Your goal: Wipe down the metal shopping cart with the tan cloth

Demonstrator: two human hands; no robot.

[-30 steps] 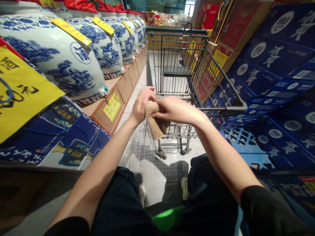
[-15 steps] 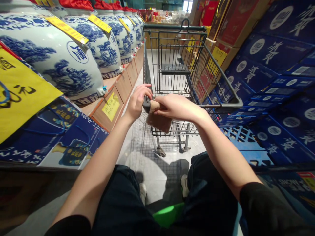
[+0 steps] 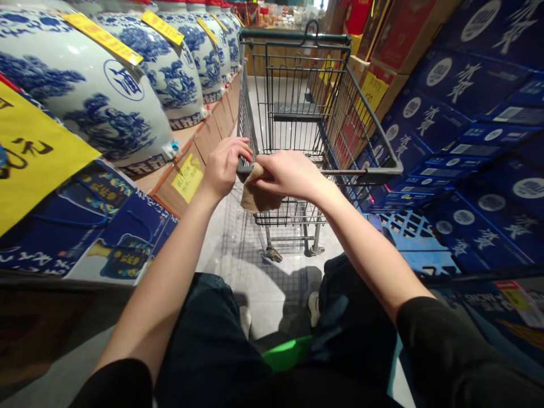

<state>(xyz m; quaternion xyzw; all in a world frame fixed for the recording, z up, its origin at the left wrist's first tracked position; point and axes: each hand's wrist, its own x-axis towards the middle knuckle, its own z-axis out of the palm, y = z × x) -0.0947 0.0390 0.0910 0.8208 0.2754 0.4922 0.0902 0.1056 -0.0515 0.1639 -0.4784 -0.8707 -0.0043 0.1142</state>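
A row of at least 4 blue-and-white porcelain jars (image 3: 80, 96) lines the left of a store aisle on a wooden shelf (image 3: 187, 187), yellow tags (image 3: 100, 38) across their shoulders, the farthest too small to make out in detail. A yellow banner (image 3: 29, 147) in front of them is cut off by the frame edge. At centre, the person's left hand (image 3: 225, 167) is closed, its fingers curled over the handle (image 3: 361, 173) of a wire shopping cart (image 3: 293, 37). Just beside it, the right hand (image 3: 289, 175) is closed on a tan cloth (image 3: 259, 195), pressing it to the handle; its fingertips are hidden, and the cloth hangs below the bar. A dark panel (image 3: 297, 116) lies across the cart's basket. Below, a green object (image 3: 287, 352), partly hidden by the person's black shorts (image 3: 208, 340), is too cut off to identify. At right, red cartons (image 3: 403, 39) stand beyond stacked blue boxes (image 3: 467, 90) and a blue plastic pallet (image 3: 408, 232).
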